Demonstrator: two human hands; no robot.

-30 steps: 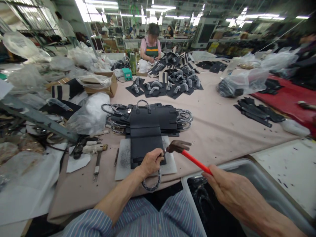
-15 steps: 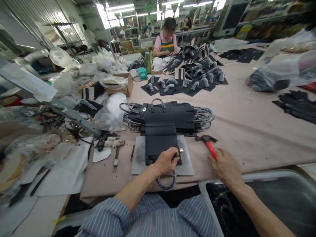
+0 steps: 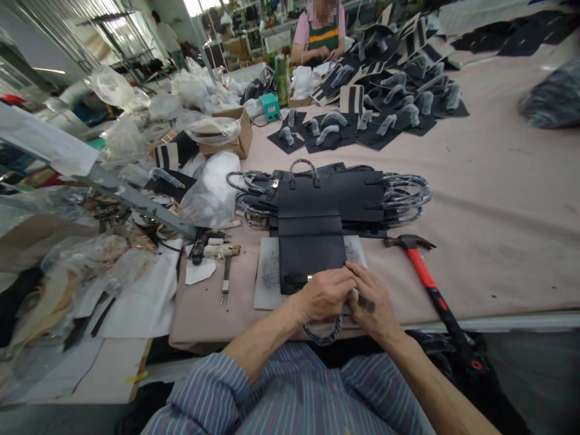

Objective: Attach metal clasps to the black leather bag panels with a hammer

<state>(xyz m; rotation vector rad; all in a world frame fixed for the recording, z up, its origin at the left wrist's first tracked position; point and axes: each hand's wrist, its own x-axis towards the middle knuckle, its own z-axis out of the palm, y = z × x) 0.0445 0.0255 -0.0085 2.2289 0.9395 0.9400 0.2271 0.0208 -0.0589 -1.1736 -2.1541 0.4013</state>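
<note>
A black bag panel (image 3: 312, 254) lies partly on a grey slab (image 3: 267, 284), with its plastic-wrapped handle (image 3: 322, 339) hanging over the table's front edge. My left hand (image 3: 324, 296) is closed at the panel's lower right corner, beside a small metal fitting (image 3: 310, 277). What its fingers hold is hidden. My right hand (image 3: 374, 305) meets it there, fingers curled round a short rod-shaped tool (image 3: 366, 303) whose blunt end shows. To the right lies a claw hammer (image 3: 423, 269), its red and black handle jutting past the table edge, with no hand on it.
Stacked black bag pieces (image 3: 357, 196) with wrapped handles lie just beyond the slab. Hand tools (image 3: 225, 275) and a grey metal bar (image 3: 145, 208) are at left. More panels (image 3: 335, 130) cover the far table, where a co-worker (image 3: 319, 36) sits.
My right hand has let go of the hammer, leaving it on the table, and moved left to my left hand. The short tool now shows in my right hand. The view has tilted down.
</note>
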